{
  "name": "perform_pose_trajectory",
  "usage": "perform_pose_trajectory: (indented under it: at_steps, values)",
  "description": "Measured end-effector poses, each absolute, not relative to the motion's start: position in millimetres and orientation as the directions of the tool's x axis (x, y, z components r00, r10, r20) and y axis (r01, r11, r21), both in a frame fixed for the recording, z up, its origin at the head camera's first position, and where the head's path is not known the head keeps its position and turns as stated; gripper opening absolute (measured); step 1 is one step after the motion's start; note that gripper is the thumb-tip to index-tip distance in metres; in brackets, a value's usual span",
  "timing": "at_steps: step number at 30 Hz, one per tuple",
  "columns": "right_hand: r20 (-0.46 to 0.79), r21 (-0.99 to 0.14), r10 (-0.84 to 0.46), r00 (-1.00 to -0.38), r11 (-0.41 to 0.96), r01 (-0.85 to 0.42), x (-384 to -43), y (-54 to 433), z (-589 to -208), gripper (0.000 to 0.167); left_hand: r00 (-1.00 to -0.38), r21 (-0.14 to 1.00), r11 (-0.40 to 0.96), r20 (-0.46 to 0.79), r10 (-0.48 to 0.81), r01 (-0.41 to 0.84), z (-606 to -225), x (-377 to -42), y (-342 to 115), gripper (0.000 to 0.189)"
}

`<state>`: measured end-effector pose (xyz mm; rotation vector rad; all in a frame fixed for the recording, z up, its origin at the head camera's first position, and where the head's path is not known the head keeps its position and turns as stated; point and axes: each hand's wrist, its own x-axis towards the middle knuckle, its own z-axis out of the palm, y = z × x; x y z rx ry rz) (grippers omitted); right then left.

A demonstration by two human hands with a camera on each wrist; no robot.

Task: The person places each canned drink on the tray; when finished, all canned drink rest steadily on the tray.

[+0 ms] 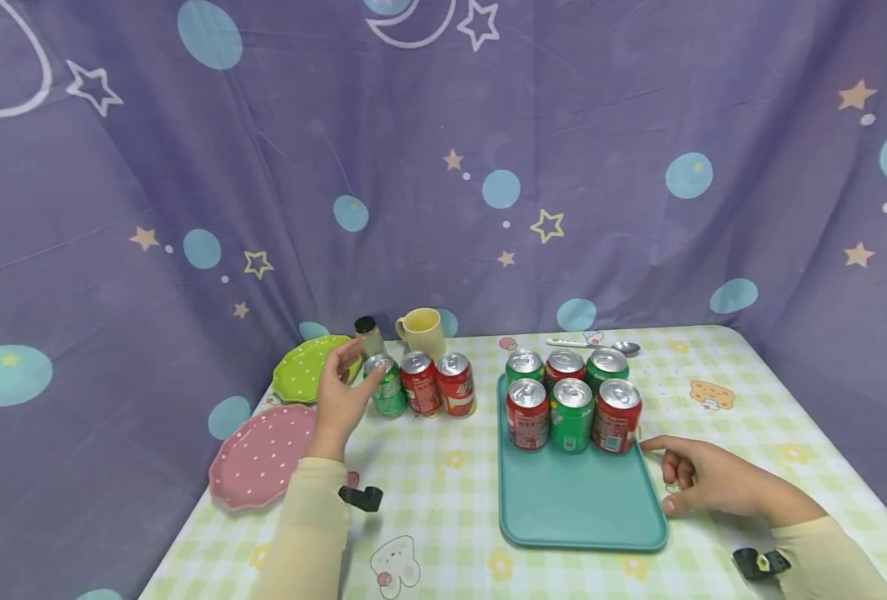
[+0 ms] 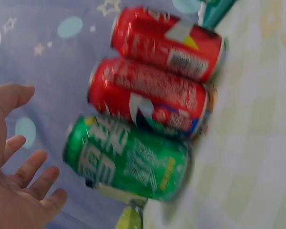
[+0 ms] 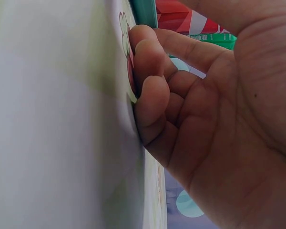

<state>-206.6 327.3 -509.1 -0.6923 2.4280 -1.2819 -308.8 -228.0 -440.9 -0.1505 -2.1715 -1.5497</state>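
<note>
My left hand [image 1: 341, 402] is raised beside a green soda can [image 1: 390, 395], fingers spread around empty space. In the left wrist view, its fingertips [image 2: 46, 179] are apart from that can, near its top. Two red cola cans [image 1: 421, 392] stand upright in a row with the green one on the tablecloth. A teal tray [image 1: 582, 508] carries several red and green cans [image 1: 572, 417] in two rows at its far end. My right hand [image 1: 714, 479] rests at the tray's right edge, index finger and thumb at the rim, the other fingers loosely curled on the cloth.
A pink dotted plate [image 1: 263, 458] and a green dotted plate [image 1: 312, 367] lie on the left. Behind the loose cans stand a black-lidded jar [image 1: 369, 337] and a yellow mug [image 1: 423, 333]. A spoon [image 1: 623, 348] lies behind the tray. A purple curtain [image 1: 413, 167] hangs at the back.
</note>
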Motion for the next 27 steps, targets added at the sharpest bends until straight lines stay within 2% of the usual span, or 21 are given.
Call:
perform_pose_trajectory:
  at_steps: [3, 8, 13, 20, 27]
  values:
    - [-0.045, -0.830, -0.545, -0.837, 0.487, -0.272, -206.6, 327.4, -509.7, 0.085, -0.909, 0.886, 0.346, 0.381, -0.166, 0.309, -448.0, -311.7, -236.3, 0.067]
    - [-0.049, -0.833, -0.539, -0.841, 0.486, -0.263, -206.7, 328.0, -510.7, 0.086, -0.953, 0.906, 0.333, 0.296, -0.064, 0.259, -460.8, -315.4, -242.3, 0.079]
    - [-0.045, -0.832, -0.538, -0.842, 0.487, -0.266, -207.3, 328.6, -512.7, 0.085, -0.974, 0.923, 0.323, 0.228, -0.019, 0.210, -474.6, -318.4, -243.5, 0.087]
    - [-0.049, -0.835, -0.537, -0.842, 0.485, -0.261, -207.1, 328.5, -512.3, 0.085, -0.983, 0.932, 0.327, 0.179, -0.040, 0.156, -487.2, -322.4, -240.2, 0.093]
    - [-0.042, -0.832, -0.540, -0.841, 0.485, -0.270, -207.9, 328.8, -512.9, 0.085, -0.980, 0.930, 0.345, 0.172, -0.097, 0.129, -501.2, -328.5, -237.8, 0.087]
